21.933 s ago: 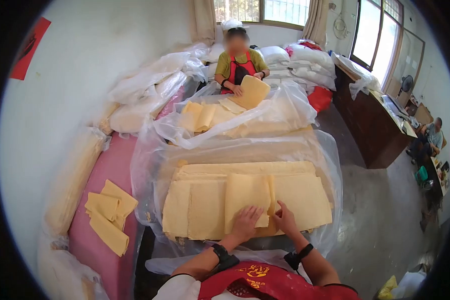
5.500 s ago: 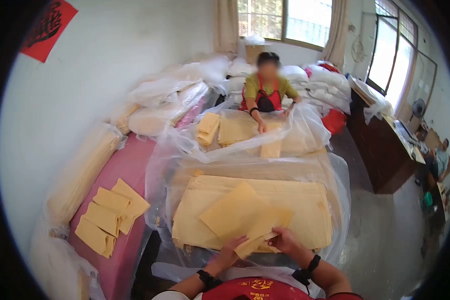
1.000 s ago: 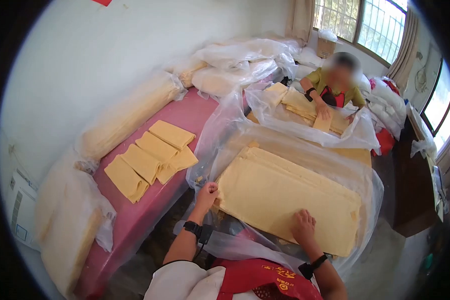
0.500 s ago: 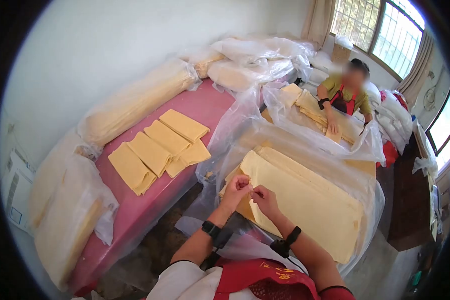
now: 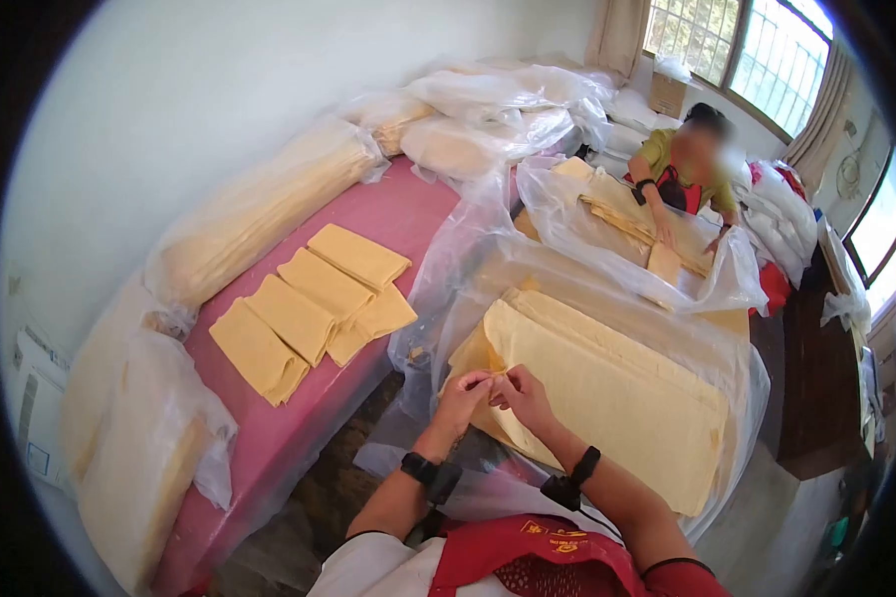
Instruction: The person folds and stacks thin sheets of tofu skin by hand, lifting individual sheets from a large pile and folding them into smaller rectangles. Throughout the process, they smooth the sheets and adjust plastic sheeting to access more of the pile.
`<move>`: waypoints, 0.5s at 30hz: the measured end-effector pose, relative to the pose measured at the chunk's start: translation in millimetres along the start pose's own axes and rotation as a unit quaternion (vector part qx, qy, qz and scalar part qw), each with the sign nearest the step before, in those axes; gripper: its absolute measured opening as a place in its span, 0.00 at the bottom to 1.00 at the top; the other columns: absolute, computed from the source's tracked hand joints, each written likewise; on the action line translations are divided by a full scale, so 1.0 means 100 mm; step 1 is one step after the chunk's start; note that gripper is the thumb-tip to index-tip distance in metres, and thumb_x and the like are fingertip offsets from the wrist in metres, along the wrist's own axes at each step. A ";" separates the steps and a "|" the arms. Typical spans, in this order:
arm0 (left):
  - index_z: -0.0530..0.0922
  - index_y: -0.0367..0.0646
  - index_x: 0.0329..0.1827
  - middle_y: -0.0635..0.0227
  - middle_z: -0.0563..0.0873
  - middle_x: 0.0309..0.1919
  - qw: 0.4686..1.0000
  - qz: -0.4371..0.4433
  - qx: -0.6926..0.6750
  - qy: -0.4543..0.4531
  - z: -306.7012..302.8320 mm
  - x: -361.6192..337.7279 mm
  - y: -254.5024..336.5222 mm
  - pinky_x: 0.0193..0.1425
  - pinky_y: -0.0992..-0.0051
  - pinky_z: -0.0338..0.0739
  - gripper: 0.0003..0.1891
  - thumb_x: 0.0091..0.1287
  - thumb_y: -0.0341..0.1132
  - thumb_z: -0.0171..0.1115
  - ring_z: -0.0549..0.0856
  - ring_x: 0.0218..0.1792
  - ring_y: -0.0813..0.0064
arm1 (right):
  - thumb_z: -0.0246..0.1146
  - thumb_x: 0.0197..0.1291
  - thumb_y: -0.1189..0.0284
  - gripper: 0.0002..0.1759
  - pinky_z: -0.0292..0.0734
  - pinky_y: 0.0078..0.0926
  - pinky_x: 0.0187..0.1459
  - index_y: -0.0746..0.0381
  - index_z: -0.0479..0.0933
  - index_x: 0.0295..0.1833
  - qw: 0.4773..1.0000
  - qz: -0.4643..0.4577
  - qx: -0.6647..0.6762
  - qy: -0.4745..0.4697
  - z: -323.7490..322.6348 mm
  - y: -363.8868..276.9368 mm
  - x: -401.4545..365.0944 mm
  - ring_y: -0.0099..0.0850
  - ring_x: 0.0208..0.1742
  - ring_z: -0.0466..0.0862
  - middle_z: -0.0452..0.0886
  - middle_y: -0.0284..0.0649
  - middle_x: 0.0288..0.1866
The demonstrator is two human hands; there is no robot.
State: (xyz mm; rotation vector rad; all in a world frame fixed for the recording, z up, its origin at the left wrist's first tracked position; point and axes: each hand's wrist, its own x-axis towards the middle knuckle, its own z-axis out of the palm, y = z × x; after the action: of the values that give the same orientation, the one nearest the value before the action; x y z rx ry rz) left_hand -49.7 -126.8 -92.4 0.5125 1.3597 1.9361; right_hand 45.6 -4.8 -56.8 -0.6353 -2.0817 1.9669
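Note:
A stack of thin, pale yellow sheets (image 5: 607,398), like tofu skin, lies on clear plastic in front of me. At its near left corner, my left hand (image 5: 465,393) and my right hand (image 5: 524,394) meet with fingertips pinched together. Between them they hold the edge of the top yellow sheet, where a darker yellow bit shows just beyond the fingers. The fingers hide exactly what is gripped. To the left, several folded yellow sheets (image 5: 319,289) rest in an overlapping row on a pink surface (image 5: 408,214).
Plastic-wrapped bundles (image 5: 269,214) line the wall side of the pink surface. Loose clear plastic (image 5: 438,298) surrounds the stack. Across from me, a co-worker (image 5: 682,169) bends over other yellow sheets (image 5: 617,214). A dark wooden cabinet (image 5: 816,388) stands at the right.
Both hands have shifted slightly nearer to me and closer together, still at the sheet's corner. The co-worker's other hand now shows on the far sheets. The view has tilted slightly.

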 end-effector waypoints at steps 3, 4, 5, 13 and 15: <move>0.81 0.35 0.39 0.77 0.80 0.29 0.996 0.013 0.058 0.067 -0.03 0.00 -0.08 0.39 0.79 0.73 0.07 0.67 0.31 0.62 0.77 0.33 0.84 | 0.56 0.70 0.69 0.10 0.80 0.22 0.32 0.66 0.70 0.37 0.999 0.003 -0.054 -0.004 -0.09 0.13 0.03 0.25 0.33 0.85 0.79 0.36 0.30; 0.81 0.35 0.37 0.74 0.81 0.28 0.980 0.048 0.121 0.148 -0.13 0.05 -0.18 0.37 0.77 0.73 0.07 0.66 0.31 0.61 0.77 0.31 0.82 | 0.56 0.68 0.70 0.10 0.80 0.24 0.32 0.66 0.72 0.35 0.998 0.002 -0.047 0.031 -0.20 0.19 0.04 0.25 0.31 0.84 0.78 0.36 0.27; 0.80 0.35 0.36 0.71 0.81 0.26 0.953 0.084 0.184 0.227 -0.25 0.10 -0.28 0.35 0.75 0.73 0.06 0.65 0.31 0.61 0.78 0.29 0.80 | 0.56 0.66 0.71 0.11 0.79 0.25 0.32 0.66 0.75 0.33 0.997 -0.002 -0.039 0.066 -0.33 0.25 0.04 0.25 0.29 0.83 0.78 0.36 0.25; 0.79 0.35 0.34 0.58 0.82 0.27 0.886 0.051 0.346 0.303 -0.63 0.09 -0.58 0.38 0.66 0.75 0.05 0.61 0.29 0.60 0.81 0.31 0.64 | 0.57 0.63 0.73 0.10 0.79 0.26 0.34 0.61 0.75 0.28 0.957 0.013 0.158 0.242 -1.75 0.37 -0.76 0.25 0.28 0.80 0.79 0.32 0.27; 0.78 0.34 0.36 0.58 0.82 0.30 0.856 0.085 0.422 0.285 -0.44 0.06 -0.32 0.42 0.66 0.75 0.06 0.61 0.29 0.60 0.82 0.35 0.61 | 0.57 0.64 0.73 0.09 0.78 0.25 0.34 0.61 0.75 0.29 0.947 0.034 0.151 0.280 -1.80 0.50 -0.90 0.23 0.28 0.78 0.77 0.32 0.26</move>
State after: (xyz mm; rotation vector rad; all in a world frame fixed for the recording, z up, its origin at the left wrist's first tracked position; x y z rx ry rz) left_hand -72.7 -144.4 -138.6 0.4693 2.6606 1.5822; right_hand 211.4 117.5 -77.6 -1.0552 -1.4068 1.8039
